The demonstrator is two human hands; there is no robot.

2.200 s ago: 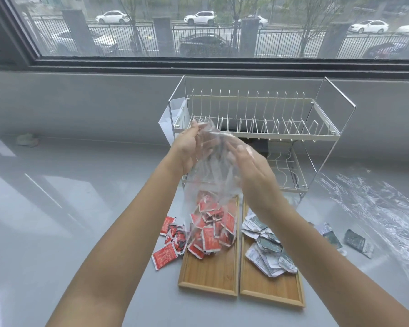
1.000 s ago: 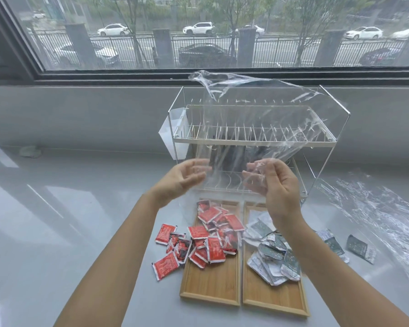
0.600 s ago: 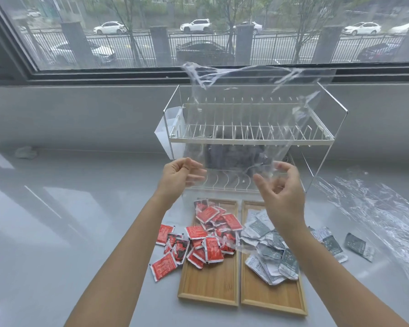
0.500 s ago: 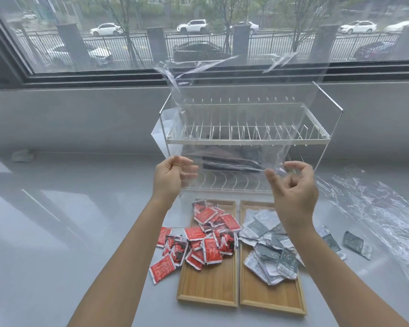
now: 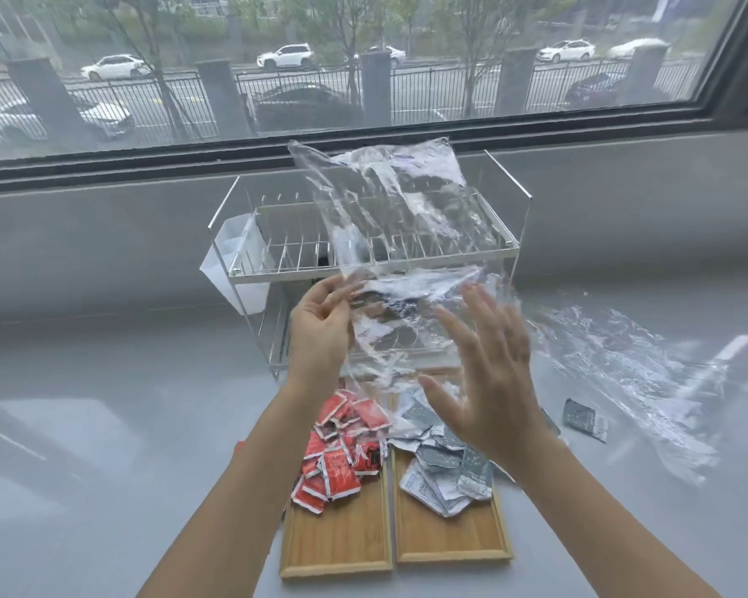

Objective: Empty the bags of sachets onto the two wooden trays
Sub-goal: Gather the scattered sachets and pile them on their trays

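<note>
A clear, empty plastic bag [image 5: 400, 252] hangs in the air in front of the wire rack. My left hand [image 5: 320, 330] pinches its lower left edge. My right hand [image 5: 489, 377] is spread flat, fingers apart, just in front of the bag's lower right part and holds nothing. Below, two wooden trays lie side by side. Red sachets [image 5: 342, 451] are piled on the left tray [image 5: 337, 550] and spill over its left edge. Grey and white sachets [image 5: 443, 468] are heaped on the right tray [image 5: 450, 537].
A two-tier wire dish rack [image 5: 277, 256] stands behind the trays below the window. Another clear bag [image 5: 631, 373] lies flat on the white counter at the right, with a loose grey sachet [image 5: 584, 419] next to it.
The red sachets dropped out of the bag onto the left tray. The bag was raised and stretched between both hands. My right hand has since let go and spread; the bag now tilts right.
</note>
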